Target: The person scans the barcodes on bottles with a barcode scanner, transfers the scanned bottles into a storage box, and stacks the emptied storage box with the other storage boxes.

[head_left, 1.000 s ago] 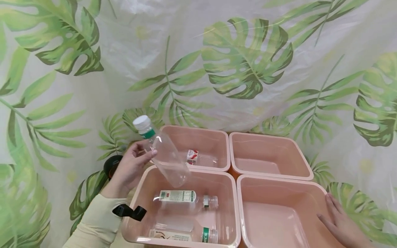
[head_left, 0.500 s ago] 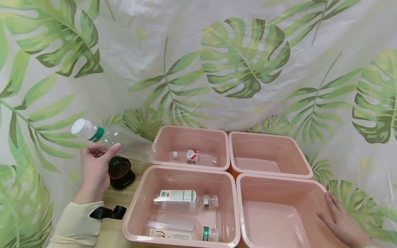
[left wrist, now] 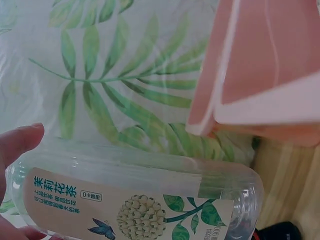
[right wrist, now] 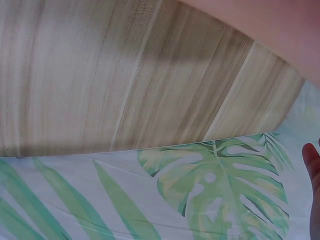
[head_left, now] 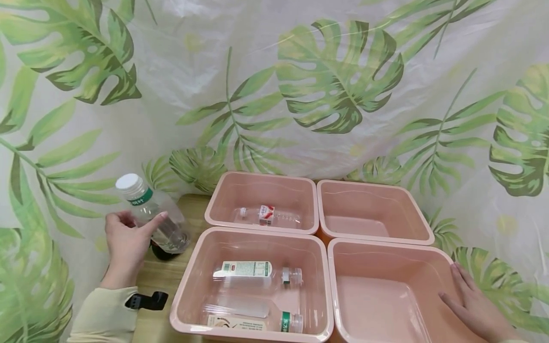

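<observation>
My left hand (head_left: 128, 243) holds a clear plastic bottle (head_left: 165, 224) between thumb and fingers, below its white cap and green neck band. The bottle leans, cap up and to the left, over the wooden table left of the bins. The left wrist view shows its label (left wrist: 142, 215), printed with a white flower cluster and a butterfly. My right hand (head_left: 480, 302) rests on the right rim of the near right pink bin (head_left: 377, 309), fingers extended along the rim and thumb on the inner side. In the right wrist view only a fingertip (right wrist: 311, 160) shows at the edge.
In the near left bin (head_left: 253, 232) lie two clear bottles with labels. The far left bin (head_left: 266, 178) holds a smaller bottle (head_left: 267, 214) with a red-and-white label. A far right bin (head_left: 373, 186) adjoins them. A black object (head_left: 165, 252) stands behind the held bottle on the table (head_left: 156, 281).
My left hand has carried the bottle left, from above the near left bin to over the table. The bottle swung nearly level, then its base dropped. The right hand has stayed put.
</observation>
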`<state>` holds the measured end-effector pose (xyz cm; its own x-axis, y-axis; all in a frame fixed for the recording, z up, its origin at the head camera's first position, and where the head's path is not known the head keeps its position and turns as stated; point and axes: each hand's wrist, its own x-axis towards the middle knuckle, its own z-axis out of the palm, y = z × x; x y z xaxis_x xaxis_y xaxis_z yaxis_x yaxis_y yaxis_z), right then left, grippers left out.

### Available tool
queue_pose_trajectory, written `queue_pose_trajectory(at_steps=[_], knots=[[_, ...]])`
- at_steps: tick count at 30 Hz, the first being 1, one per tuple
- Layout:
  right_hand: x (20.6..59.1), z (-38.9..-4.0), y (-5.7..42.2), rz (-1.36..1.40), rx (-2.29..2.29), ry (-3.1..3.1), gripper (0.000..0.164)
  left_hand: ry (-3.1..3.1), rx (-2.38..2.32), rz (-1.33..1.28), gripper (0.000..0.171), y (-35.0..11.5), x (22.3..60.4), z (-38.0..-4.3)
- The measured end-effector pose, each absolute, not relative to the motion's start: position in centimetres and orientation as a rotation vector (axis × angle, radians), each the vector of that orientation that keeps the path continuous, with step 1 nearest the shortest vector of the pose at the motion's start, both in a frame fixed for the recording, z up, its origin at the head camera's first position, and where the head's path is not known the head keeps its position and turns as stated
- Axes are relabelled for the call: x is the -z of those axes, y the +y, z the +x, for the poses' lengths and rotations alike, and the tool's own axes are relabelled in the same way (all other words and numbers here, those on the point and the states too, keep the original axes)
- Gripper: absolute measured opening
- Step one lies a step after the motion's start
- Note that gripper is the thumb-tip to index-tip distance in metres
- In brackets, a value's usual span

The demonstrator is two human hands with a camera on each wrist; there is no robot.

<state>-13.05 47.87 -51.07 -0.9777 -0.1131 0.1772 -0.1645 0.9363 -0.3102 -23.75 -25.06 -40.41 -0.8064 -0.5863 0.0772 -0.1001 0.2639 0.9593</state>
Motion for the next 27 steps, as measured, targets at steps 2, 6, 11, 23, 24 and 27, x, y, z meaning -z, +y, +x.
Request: queue_pose_trajectory(at_steps=[2,6,11,23,24,27], knots=[[51.1,-13.0,47.9,0.222,-0.479,-2.923,0.085,-2.163,1.515,0.627,0.068,-25.2,41.1,-23.7],[51.1,-13.0,47.8,0.233,-0.462,-2.91,0.085,-2.229,1.457,0.653,0.071,-25.5,42.2,-23.4],[50.6,-13.1,47.6,0.212,-0.466,-2.93,0.085,-2.281,1.402,0.682,0.075,-25.9,43.1,-23.2],[50.1,-13.1,47.5,0.177,-0.453,-2.941,0.085,-2.342,1.334,0.709,0.077,-26.6,44.2,-23.9],[50.1,-13.0,47.4,0.178,-0.448,-2.938,0.084,-2.339,1.327,0.71,0.077,-26.7,44.3,-23.9],[50.2,-12.9,47.3,0.185,-0.435,-2.928,0.084,-2.326,1.309,0.703,0.074,-26.8,44.3,-23.9]])
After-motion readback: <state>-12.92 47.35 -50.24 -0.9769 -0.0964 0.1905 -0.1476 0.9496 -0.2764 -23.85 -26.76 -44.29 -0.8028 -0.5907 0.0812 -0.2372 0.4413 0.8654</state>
